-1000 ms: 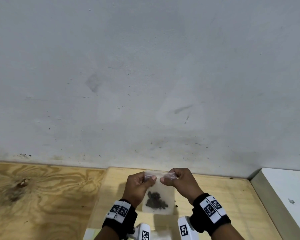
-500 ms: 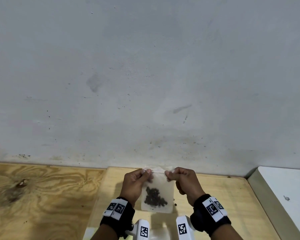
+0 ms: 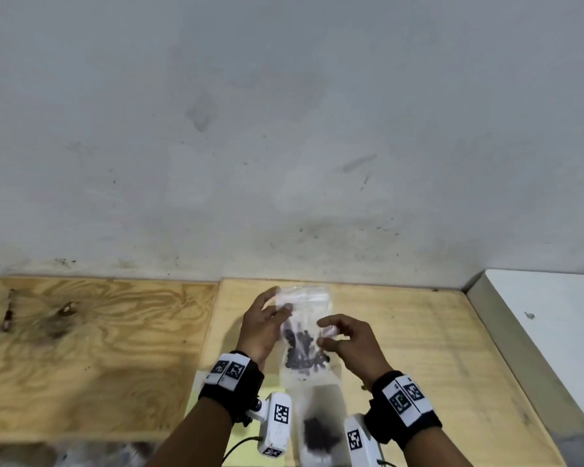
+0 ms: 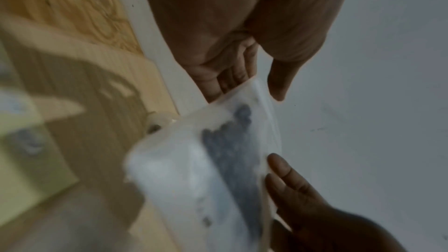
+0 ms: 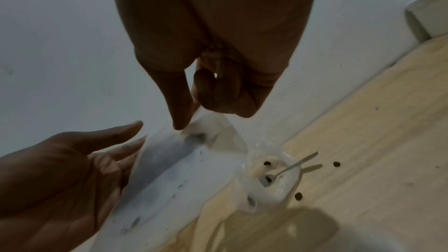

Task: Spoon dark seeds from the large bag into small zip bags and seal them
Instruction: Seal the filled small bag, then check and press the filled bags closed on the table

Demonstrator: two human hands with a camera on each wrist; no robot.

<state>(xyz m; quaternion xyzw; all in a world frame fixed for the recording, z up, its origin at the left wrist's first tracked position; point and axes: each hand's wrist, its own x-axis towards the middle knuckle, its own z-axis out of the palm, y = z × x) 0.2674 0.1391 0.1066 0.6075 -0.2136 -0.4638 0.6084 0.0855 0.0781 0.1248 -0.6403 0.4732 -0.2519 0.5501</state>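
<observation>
Head view: right hand [image 3: 351, 345] grip pinches clear crinkly zip bag [image 3: 305, 335]; left hand [image 3: 263, 326] grip wide.

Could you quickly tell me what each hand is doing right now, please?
Left hand: open, straight fingers against the small zip bag of dark seeds.
Right hand: pinching the bag's right edge between thumb and fingers.

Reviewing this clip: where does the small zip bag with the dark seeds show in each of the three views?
Head: small zip bag low centre, between both hands.
Left wrist: bag centre, running to the bottom edge, blurred.
Right wrist: bag centre, hanging below the right hand.
Shared landmark: the grey wall behind.
</observation>
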